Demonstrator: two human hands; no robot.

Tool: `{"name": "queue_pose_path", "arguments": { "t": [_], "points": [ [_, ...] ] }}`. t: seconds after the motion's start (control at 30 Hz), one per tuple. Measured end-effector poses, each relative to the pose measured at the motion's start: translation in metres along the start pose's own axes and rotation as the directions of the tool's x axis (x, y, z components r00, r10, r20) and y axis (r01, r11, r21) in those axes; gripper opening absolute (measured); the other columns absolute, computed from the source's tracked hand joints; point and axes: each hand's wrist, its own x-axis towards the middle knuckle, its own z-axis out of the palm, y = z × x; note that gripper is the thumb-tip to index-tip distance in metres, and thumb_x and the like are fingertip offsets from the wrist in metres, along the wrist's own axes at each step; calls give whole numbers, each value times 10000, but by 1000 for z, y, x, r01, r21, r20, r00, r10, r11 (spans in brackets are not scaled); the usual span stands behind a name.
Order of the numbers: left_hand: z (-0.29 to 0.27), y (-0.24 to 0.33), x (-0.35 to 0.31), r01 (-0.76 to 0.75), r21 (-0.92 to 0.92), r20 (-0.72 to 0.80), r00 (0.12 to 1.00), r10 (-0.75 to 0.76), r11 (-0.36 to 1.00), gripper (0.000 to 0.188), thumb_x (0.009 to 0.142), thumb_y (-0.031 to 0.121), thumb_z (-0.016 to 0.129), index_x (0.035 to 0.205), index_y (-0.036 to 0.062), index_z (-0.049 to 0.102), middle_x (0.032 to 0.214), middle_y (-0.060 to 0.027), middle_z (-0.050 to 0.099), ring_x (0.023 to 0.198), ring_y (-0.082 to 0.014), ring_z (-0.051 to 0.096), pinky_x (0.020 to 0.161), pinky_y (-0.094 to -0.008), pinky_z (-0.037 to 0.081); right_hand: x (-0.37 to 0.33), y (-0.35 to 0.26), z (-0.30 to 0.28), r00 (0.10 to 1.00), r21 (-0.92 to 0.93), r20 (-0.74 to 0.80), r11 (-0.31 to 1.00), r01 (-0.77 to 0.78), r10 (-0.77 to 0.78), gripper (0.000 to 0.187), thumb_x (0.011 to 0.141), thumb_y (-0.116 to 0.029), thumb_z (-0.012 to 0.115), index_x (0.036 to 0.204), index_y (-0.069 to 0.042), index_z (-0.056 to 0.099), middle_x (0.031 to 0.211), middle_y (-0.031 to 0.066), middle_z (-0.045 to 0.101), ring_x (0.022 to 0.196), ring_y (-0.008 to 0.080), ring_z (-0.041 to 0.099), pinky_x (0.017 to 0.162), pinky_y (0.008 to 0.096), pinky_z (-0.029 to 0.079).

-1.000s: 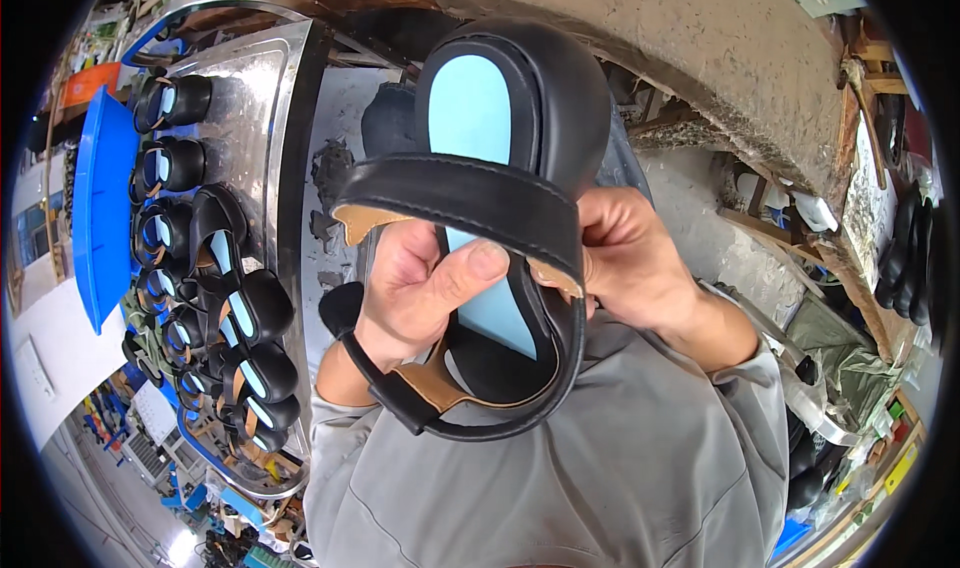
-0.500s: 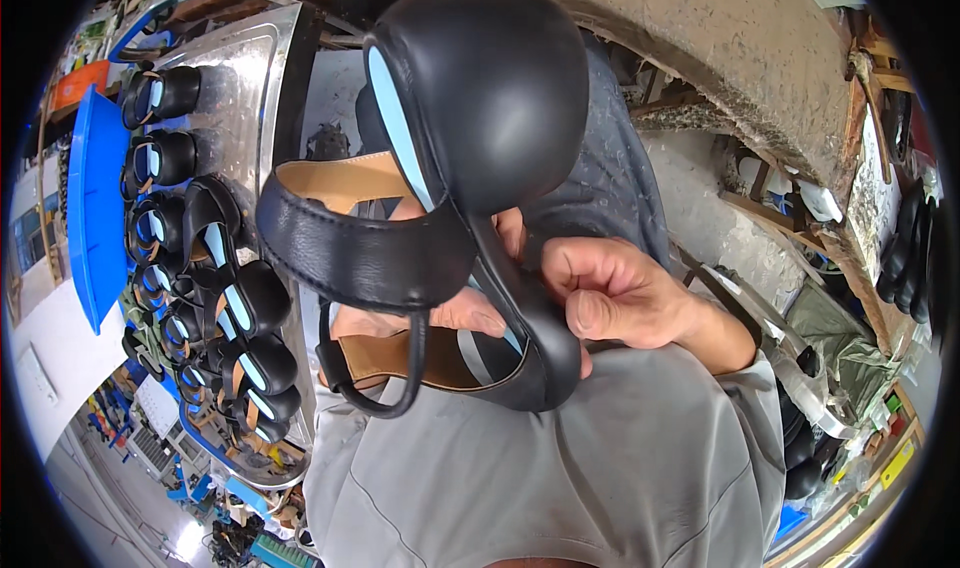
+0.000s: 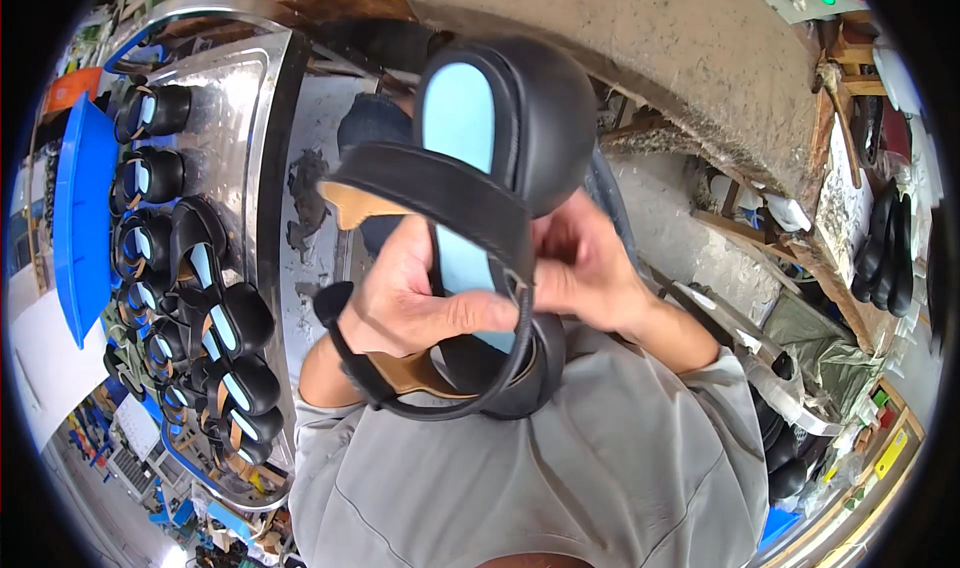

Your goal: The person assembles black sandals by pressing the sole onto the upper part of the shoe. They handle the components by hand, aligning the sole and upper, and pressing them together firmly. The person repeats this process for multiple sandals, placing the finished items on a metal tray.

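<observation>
In front of my chest is a black leather sandal [image 3: 558,133], its rounded toe end pointing away from me. Its light blue insole [image 3: 460,118] faces up. A wide black strap with a tan lining crosses over it, and a thin strap loops near the heel end. My left hand [image 3: 405,303] is closed round the middle of the sandal, the thumb lying across the insole. Against the sandal's right edge my right hand [image 3: 595,278] is closed, thumb and fingers pressed to the side. Some of its fingertips are hidden behind the shoe.
At left, a metal tray cart [image 3: 235,118] carries several similar black sandals [image 3: 240,318]. A blue bin [image 3: 82,218] stands beyond it. A worn workbench [image 3: 640,48] runs across the far side, with more dark shoes [image 3: 885,258] at far right.
The sandal has turned so that its insole shows more fully. My left hand, mostly hidden before, is now in plain sight. My right hand has gone from beside the shoe onto its edge.
</observation>
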Motion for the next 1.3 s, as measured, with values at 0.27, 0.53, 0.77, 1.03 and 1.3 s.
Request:
{"name": "queue_pose_path", "arguments": {
  "t": [0.27, 0.53, 0.77, 1.03, 1.3],
  "points": [
    [3, -11, -1, -49, 11, -199, 979, 50, 999, 282, 884, 161, 653, 1106, -7, 610, 1052, -66, 652, 961, -160, 610, 850, -296, 464, 32, -3, -9, 973, 18, 90, 977, 212, -213, 762, 703, -227, 818, 1301, 17, 414, 1195, 86, 553, 1131, 185, 496, 998, 336, 375],
    [27, 13, 15, 103, 707, -238, 966, 99, 699, 186, 764, 108, 707, 877, -5, 611, 735, -77, 624, 667, -208, 612, 660, -312, 468, 45, -40, -22, 899, -107, -141, 909, 402, -414, 977, 716, -579, 724, 1385, 9, 324, 1323, 199, 461, 1192, 312, 505, 966, 416, 462],
    [1, -16, 19, 120, -370, 115, 990, -83, 921, 590, 867, 303, 663, 1304, 4, 403, 1260, -112, 516, 1179, -210, 508, 973, -346, 412, 43, -66, -57, 865, -376, 337, 789, 485, -372, 660, 635, -158, 841, 1216, -39, 552, 1338, 192, 452, 1202, 263, 476, 988, 358, 386],
    [8, -10, 38, -66, -199, 69, 994, 81, 978, 727, 878, 421, 633, 1367, -19, 322, 1256, -89, 498, 1129, -156, 502, 934, -309, 422, 58, -64, -49, 758, -450, 475, 617, 646, -447, 549, 656, -162, 829, 1139, -37, 598, 1346, 271, 414, 1201, 380, 477, 976, 461, 409],
    [14, -1, 41, -42, -290, 56, 997, 60, 956, 645, 864, 374, 622, 1303, -41, 395, 1152, -140, 570, 1036, -195, 578, 885, -314, 470, 59, -72, -26, 766, -498, 404, 583, 642, -499, 450, 641, -66, 817, 1050, -27, 631, 1222, 180, 537, 1101, 271, 544, 917, 365, 445]
  ]
}}
